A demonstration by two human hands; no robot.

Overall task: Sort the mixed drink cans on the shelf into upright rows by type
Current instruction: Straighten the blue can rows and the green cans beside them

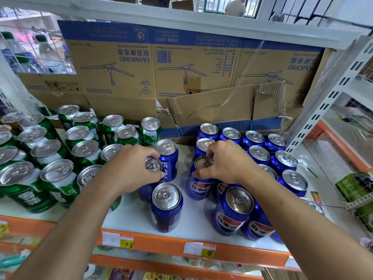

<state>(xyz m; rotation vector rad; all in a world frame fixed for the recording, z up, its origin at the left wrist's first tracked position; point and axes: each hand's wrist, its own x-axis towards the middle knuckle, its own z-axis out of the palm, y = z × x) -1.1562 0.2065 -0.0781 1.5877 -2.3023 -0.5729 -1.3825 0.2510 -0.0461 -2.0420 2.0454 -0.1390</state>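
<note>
1. The left hand curls its fingers and thumb round the top rim of a blue cola can. This can stands upright in the gap at the middle of the shelf.
2. The right hand pinches the rim of a second blue can, upright at the left edge of the blue group. The two hands are apart, each clamped on its own can.
3. Green cans crowd the left of the shelf, all upright. The blue rows fill the right, backed by a cardboard box.
4. Two stray blue cans flank the left hand's can: a rear can just behind it and a front can near the shelf edge.
5. The tabs look unopened, so each can is probably full and fairly heavy for a fingertip hold.
6. The thin metal walls should stay stiff while sealed but may dent under a hard squeeze, and the glossy sides look slippery.
7. The rim gives the best purchase from above in these tight rows, with the fingertips spread round the seam. Where there is room, a wrap round the body would be safer.
8. The neighbouring cans stand close, so a tilted lift could knock one over.
</note>
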